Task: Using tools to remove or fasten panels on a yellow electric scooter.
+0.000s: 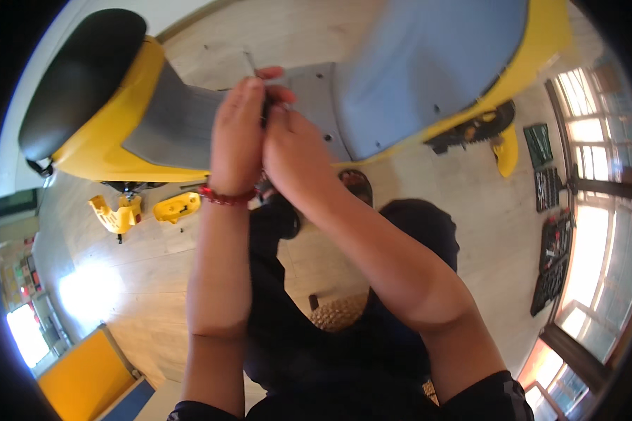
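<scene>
Both my hands meet above the grey footboard [314,98] of a yellow and grey scooter. My left hand [235,137], with a red bead bracelet at the wrist, is closed with its fingers pointing away from me. A thin metal rod [250,63] sticks out beyond its fingertips; what it belongs to is hidden. My right hand [293,144] is closed against the left one, its fingers curled around something small and dark that is mostly covered. Screw holes dot the footboard beside my right hand.
The black seat [84,77] rises at the left, the blue-grey front panel [428,70] at the right. Yellow cover pieces [175,208] lie on the floor at left. Open tool cases [556,238] line the right side. A wheel [484,126] shows under the front panel.
</scene>
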Demonstrator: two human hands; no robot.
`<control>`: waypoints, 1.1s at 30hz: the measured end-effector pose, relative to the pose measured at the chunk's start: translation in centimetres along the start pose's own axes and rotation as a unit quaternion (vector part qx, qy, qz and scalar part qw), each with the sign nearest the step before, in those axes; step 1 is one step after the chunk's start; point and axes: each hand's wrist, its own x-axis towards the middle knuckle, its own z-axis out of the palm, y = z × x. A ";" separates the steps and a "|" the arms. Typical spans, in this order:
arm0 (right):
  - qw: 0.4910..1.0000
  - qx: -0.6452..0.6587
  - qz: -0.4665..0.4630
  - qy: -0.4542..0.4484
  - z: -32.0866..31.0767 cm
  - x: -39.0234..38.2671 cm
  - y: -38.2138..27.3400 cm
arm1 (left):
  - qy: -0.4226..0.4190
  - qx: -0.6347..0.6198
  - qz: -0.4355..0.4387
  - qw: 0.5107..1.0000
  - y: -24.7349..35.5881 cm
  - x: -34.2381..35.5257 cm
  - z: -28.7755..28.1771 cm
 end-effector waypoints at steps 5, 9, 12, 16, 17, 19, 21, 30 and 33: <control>0.997 -0.020 -0.066 0.023 3.3 -0.3 0.1 | 0.056 -0.018 -0.043 0.997 0.0 0.1 -1.3; 0.999 0.039 0.000 -0.015 3.0 -1.7 -1.3 | 0.075 -0.010 -0.081 0.994 0.5 -1.1 -2.0; 0.996 -0.039 -0.057 -0.049 2.4 -2.1 -1.3 | 0.058 0.015 -0.069 0.996 0.1 -1.1 -3.1; 0.993 0.104 0.042 -0.036 1.3 -1.5 -1.5 | 0.050 0.011 -0.058 0.997 0.0 -0.7 -2.7; 0.993 0.114 0.041 -0.016 1.3 -1.2 -1.2 | 0.048 0.028 -0.061 0.997 -0.1 -0.4 -2.3; 0.992 0.116 0.049 -0.025 1.1 -0.9 -1.3 | 0.050 0.046 -0.068 0.995 -0.1 -0.2 -2.0; 0.991 0.116 0.057 -0.033 0.8 -0.6 -1.3 | 0.057 0.051 -0.061 0.995 -0.1 0.0 -1.6; 0.984 0.114 0.107 -0.085 0.1 0.6 -1.1 | 0.062 0.045 -0.074 0.994 -0.6 0.7 -1.0; 0.989 0.092 0.090 -0.072 0.1 0.6 -0.8 | 0.063 0.027 -0.081 0.994 -0.8 0.8 -0.9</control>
